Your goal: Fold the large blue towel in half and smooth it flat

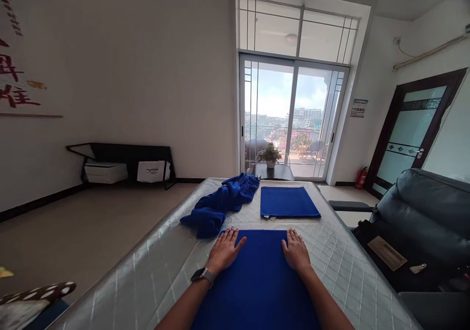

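Note:
A blue cloth (261, 281) lies spread flat in front of me, its near end running out of the picture. My left hand (224, 249) rests flat on its far left corner, fingers stretched out and thumb apart. On the far right corner lies my right hand (295, 249), also flat with the fingers extended. Beyond them is a neatly folded blue cloth (289, 202) with small white tags at its near edge. To its left a crumpled blue cloth (225, 202) sits in a loose heap.
Everything blue lies on a silvery quilted mattress (340, 256). A dark leather sofa (426, 217) stands on the right. A potted plant (270, 154) is on a small dark table past the far edge, before glass doors (271, 105). Spotted fabric (40, 293) shows at lower left.

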The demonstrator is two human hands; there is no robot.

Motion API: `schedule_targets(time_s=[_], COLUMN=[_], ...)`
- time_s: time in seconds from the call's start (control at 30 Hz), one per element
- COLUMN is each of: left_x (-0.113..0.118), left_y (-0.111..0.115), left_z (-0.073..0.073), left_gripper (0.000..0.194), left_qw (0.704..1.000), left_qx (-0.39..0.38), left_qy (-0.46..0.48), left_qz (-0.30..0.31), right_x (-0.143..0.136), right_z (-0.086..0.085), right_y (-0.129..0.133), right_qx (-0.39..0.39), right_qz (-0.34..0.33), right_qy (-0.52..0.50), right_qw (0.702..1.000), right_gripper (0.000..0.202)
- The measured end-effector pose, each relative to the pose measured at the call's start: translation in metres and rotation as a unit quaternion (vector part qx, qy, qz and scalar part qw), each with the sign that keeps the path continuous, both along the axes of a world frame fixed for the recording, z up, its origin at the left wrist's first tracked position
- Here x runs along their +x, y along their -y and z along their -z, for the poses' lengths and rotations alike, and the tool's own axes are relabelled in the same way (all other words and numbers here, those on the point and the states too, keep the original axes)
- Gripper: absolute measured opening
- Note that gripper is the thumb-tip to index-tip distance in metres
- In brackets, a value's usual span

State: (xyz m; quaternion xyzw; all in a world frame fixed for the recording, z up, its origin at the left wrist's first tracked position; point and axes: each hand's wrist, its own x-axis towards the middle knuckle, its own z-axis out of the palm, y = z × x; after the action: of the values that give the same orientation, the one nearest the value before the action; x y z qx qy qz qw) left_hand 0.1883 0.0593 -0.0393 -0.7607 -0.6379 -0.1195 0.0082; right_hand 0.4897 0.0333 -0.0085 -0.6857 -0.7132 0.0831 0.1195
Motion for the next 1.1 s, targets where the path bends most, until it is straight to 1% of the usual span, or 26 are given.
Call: schedule_targets(time_s=[0.07,0.13,0.3,0.53,0.63,0.83,0.97,1.1], left_x=[-0.017,-0.023,-0.02,-0.019,-0.017,-0.018,-0.02,-0.02], left_y=[-0.001,0.0,0.003,0.007,0.009,0.006,0.003,0.002], left_z=[0.005,0.009,0.008,-0.001,-0.003,0.002,0.007,0.008], left_gripper=[0.084,0.083,0.082,0.086,0.086,0.086,0.082,0.081], left_qw=[1.0,1.0,0.999,0.999,0.999,0.999,0.999,0.999], left_qx=[0.015,0.027,0.044,0.021,0.02,0.03,0.043,0.04], left_qy=[-0.004,-0.004,0.006,0.021,0.015,0.01,0.001,-0.001], left_qz=[-0.009,-0.012,-0.007,-0.02,-0.027,-0.022,-0.023,-0.02], right_x=[0.0,0.0,-0.001,-0.001,-0.001,0.0,0.0,0.0], right_z=[0.001,0.002,0.003,0.003,0.004,0.006,0.006,0.005], right_y=[0.0,-0.001,-0.002,-0.003,-0.004,-0.004,-0.004,-0.003], right_qx=[0.0,-0.002,-0.001,-0.003,0.001,0.002,0.006,0.009], right_qz=[0.0,0.002,0.006,0.006,0.006,0.005,0.002,0.003], right_qy=[0.004,0.009,0.014,0.019,0.023,0.025,0.019,0.017], right_qw=[1.0,1.0,1.0,1.0,1.0,1.0,1.0,1.0], right_gripper=[0.07,0.07,0.07,0.07,0.07,0.07,0.07,0.069])
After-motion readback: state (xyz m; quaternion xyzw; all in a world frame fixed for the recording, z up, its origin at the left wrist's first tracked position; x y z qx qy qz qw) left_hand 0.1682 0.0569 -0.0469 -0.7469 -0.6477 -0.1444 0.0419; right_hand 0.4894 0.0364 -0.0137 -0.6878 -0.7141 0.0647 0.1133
